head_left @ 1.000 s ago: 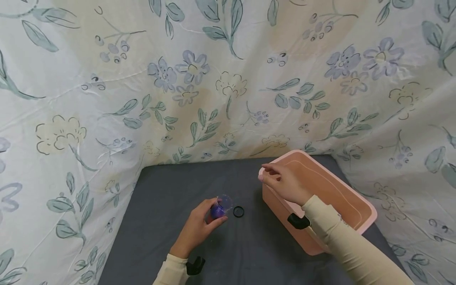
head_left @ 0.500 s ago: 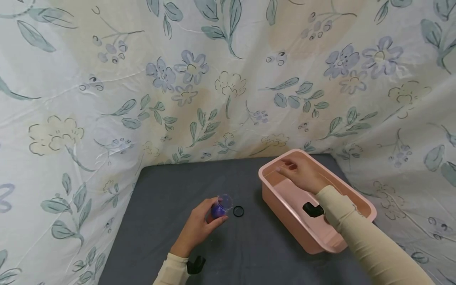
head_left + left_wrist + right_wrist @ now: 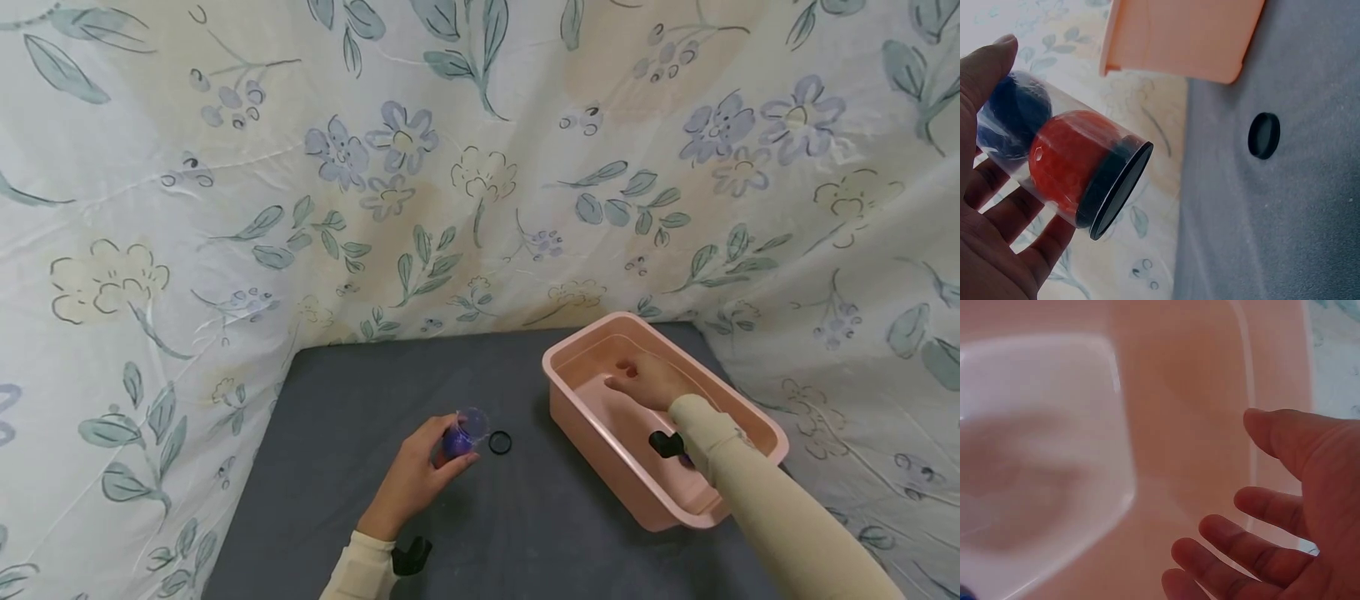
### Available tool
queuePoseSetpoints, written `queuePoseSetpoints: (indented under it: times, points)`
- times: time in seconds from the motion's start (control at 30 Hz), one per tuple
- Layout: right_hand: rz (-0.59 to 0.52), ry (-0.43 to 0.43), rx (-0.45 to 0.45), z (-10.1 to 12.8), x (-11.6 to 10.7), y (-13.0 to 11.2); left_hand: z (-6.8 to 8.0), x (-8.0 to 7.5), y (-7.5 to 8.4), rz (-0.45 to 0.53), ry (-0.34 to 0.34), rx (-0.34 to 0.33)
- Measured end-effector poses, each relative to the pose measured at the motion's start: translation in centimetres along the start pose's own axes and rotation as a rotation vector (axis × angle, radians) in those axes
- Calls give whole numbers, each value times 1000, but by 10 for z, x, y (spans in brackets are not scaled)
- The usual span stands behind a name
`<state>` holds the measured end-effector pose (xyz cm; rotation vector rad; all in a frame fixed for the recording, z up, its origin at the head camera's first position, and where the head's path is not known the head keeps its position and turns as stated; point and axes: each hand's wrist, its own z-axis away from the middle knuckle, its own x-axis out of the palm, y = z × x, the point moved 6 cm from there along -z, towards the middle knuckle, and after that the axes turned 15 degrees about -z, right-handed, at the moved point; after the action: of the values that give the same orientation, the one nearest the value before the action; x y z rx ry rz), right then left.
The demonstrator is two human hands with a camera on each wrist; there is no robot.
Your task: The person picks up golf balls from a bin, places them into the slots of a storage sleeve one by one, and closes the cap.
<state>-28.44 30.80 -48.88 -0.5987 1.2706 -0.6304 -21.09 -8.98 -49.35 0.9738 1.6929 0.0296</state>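
Note:
My left hand (image 3: 411, 479) grips a clear plastic tube (image 3: 473, 422) above the dark cloth, its uncapped end facing up in the head view. Inside the tube, the left wrist view shows a blue ball (image 3: 1016, 119) and a red ball (image 3: 1072, 162), with a black cap (image 3: 1124, 190) closing the lower end. A loose black cap (image 3: 500, 442) lies on the cloth beside the tube. My right hand (image 3: 648, 382) reaches down inside the pink bin (image 3: 596, 458); its fingers are spread and hold nothing in the right wrist view.
Dark grey cloth (image 3: 360, 392) covers the table. A floral curtain (image 3: 480, 208) hangs behind and at both sides. A small dark blue object (image 3: 965, 592) shows at the right wrist view's corner, mostly cut off. The bin's tall walls surround my right hand.
My right hand has moved from the bin's left rim over to the right and down into the bin. My left hand holds the tube in nearly the same place.

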Motion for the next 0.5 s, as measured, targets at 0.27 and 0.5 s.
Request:
queuePoseSetpoints:
  times: [0.27,0.5]
  points:
    - [85,-31,54,-13,5,43,-1,1,-3,13,-35,-41]
    - [126,-78,67,-19,12,85,0,2,-5,22,-52,-69]
